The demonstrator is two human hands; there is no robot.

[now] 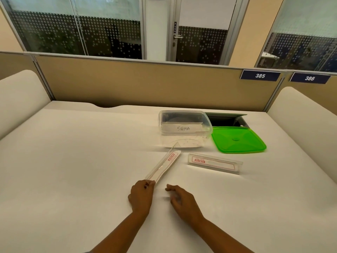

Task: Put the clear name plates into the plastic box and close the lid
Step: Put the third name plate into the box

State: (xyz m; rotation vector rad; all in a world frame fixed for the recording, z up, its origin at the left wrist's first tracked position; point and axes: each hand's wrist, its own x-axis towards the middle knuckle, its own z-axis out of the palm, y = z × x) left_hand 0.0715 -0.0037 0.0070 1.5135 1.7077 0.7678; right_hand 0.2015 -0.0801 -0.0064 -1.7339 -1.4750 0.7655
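Right of centre, the clear plastic box [184, 123] stands open, holding one name plate [182, 128] (marked SIGMA); its green lid [238, 140] lies just right. The left hand [141, 197] pinches a second plate [163, 166]; the right hand [179, 199] hovers loosely open. A third plate [215, 163] lies on the surface [73, 161].

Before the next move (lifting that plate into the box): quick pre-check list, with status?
1. Grip on plate: left hand pinches the near end of the angled name plate. Ok.
2. Right hand free: open, hovering beside the plate, holding nothing. Ok.
3. Box open: plastic box has no lid on it. Ok.
4. Lid within reach: green lid lies flat on the desk right of the box. Ok.
5. Room inside the box: a plate labelled SIGMA shows through the front wall; space behind it cannot tell.
6. Second name plate still on the desk, clear of the box. Not ok, still to load.
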